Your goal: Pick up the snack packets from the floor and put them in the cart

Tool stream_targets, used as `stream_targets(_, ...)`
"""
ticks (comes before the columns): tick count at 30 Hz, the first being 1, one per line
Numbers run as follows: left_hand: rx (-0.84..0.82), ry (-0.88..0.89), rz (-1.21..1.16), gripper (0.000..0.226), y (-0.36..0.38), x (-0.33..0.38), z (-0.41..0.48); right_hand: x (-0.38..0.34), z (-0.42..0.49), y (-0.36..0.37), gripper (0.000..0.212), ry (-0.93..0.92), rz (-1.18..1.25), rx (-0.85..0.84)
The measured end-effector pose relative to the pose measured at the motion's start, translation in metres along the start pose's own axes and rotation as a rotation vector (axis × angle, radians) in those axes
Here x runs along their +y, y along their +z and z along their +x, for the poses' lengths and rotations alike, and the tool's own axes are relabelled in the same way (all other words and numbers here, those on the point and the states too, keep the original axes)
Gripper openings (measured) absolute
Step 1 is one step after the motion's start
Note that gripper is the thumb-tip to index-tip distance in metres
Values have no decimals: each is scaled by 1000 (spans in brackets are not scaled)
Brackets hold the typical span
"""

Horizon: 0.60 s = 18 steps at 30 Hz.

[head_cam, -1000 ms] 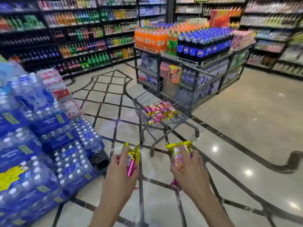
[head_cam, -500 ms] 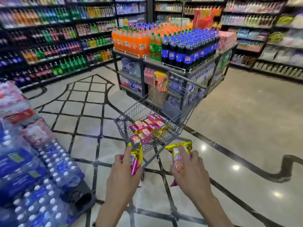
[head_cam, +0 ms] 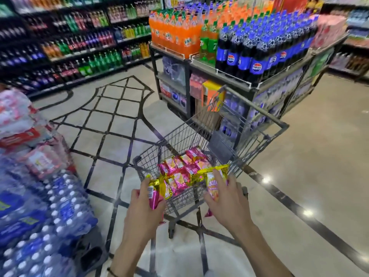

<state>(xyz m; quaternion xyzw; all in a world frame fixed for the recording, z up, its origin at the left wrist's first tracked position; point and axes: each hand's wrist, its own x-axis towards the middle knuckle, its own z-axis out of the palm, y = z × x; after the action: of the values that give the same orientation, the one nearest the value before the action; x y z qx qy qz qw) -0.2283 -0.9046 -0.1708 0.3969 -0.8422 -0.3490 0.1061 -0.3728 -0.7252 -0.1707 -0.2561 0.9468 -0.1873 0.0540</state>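
My left hand (head_cam: 144,213) grips a pink and gold snack packet (head_cam: 156,191) just in front of the near end of the grey wire cart (head_cam: 257,132). My right hand (head_cam: 227,204) holds a second pink and gold packet (head_cam: 212,183) at the cart's near right corner. Several matching pink packets (head_cam: 185,166) lie in the cart's basket, just beyond both hands. Part of each held packet is hidden behind my fingers.
Stacked packs of water bottles (head_cam: 40,226) on a dark pallet fill the left. A display stand with orange and blue soda bottles (head_cam: 239,48) rises right behind the cart. Drink shelves (head_cam: 69,41) line the back left. Polished floor (head_cam: 309,156) spreads to the right.
I have walked up to the cart, which is now much closer and directly under my hands. Both hands still hold their packets and have reached its near end.
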Motion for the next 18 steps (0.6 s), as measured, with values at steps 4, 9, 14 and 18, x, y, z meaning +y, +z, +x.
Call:
stream_targets(4, 45, -52, 6, 77, 14, 14, 52, 13, 79, -1, 63, -10, 20, -34)
stream_targets(9, 34, -120, 10, 78, 37, 14, 122, 12, 160, 23, 64, -28, -52, -129)
stream_targets(14, -13, -148, 21, 77, 60, 6, 203, 4, 235, 56, 67, -24, -59, -228)
stream_targets(18, -17, -177, 15, 77, 79, 0, 260, 5, 286, 78, 71, -50, -130, -290)
